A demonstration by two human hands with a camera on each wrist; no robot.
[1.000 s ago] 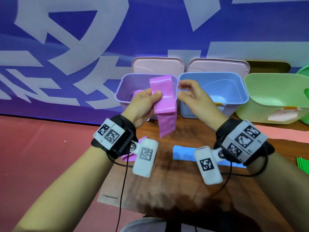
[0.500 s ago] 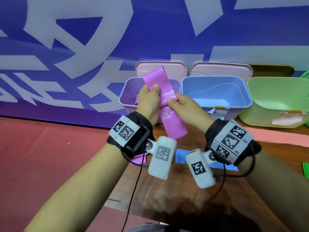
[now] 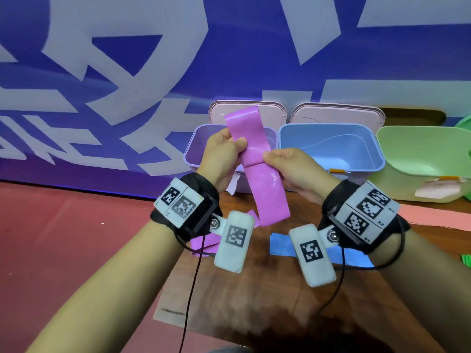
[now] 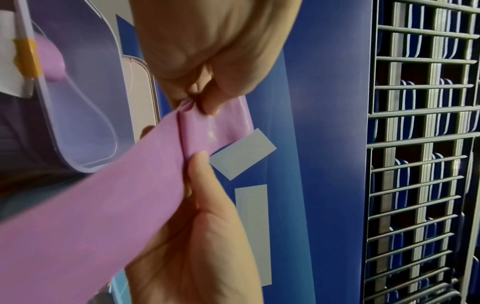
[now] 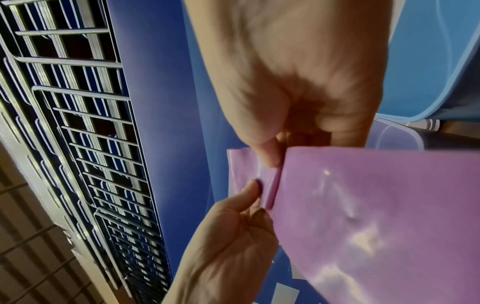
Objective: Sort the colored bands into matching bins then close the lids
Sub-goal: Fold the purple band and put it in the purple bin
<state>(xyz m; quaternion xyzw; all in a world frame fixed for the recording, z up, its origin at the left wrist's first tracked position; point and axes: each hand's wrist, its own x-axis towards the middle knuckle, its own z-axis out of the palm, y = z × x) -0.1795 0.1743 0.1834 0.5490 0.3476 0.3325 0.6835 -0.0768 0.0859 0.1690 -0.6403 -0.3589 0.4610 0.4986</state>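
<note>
Purple bin [image 3: 193,154], blue bin [image 3: 331,146], green bin [image 3: 420,159]: open tops; lids [image 3: 339,115] upright behind. Pink band [image 3: 257,159], held aloft, fronts purple bin.

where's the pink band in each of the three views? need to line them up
Head: pink band centre, held upright by the left hand and right hand.
Left wrist: pink band fills lower left.
Right wrist: pink band fills lower right.
Shared landmark: the purple bin behind it.
</note>
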